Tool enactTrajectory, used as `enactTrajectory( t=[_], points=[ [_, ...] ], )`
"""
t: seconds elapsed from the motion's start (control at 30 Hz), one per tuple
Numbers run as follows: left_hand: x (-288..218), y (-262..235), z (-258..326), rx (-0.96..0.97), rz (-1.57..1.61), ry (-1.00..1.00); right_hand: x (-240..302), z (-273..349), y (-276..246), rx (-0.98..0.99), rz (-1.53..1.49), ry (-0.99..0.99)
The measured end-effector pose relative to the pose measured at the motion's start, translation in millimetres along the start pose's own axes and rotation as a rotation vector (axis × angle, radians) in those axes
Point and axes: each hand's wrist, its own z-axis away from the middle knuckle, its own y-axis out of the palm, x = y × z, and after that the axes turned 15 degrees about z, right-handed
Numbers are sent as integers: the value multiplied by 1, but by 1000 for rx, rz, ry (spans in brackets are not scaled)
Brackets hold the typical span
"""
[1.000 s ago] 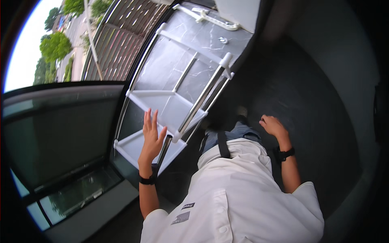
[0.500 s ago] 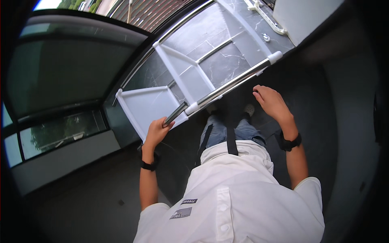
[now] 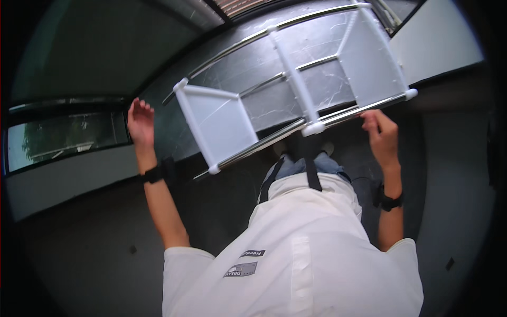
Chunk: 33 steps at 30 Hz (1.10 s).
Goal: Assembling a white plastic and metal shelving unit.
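A rack of frosted white plastic shelves [image 3: 217, 119] and shiny metal tubes [image 3: 264, 143] lies on its side in front of me. A second shelf [image 3: 293, 74] stands across its middle and a third [image 3: 372, 55] closes its right end. My left hand [image 3: 141, 122] is raised left of the rack, apart from it, with nothing in it and its fingers loosely spread. At the near right tube, my right hand [image 3: 381, 134] has bent fingers with the fingertips at the tube; whether they touch it I cannot tell. Both wrists wear black bands.
The rack lies on dark marbled tiles [image 3: 174, 140]. A dark glass panel with a low window [image 3: 74, 134] stands to the left. A pale wall block [image 3: 438, 39] rises at the far right. My feet [image 3: 327, 148] are just below the rack's near side.
My left hand has let go of the near metal tube and moved left. That tube now spans to the left shelf's corner. My right hand has come up to the near right tube.
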Motion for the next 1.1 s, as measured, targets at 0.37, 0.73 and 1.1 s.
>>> enactTrajectory(
  t=[0.37,0.73,1.1],
  points=[
    [35,-136,50,-181,-566,-257,27,-33,59,98,618,-139],
    [76,0,175,474,-1327,-406,43,-44,65,308,667,184],
    [72,-63,169,507,-1379,-19,-8,-53,46,440,896,-423]
  ],
)
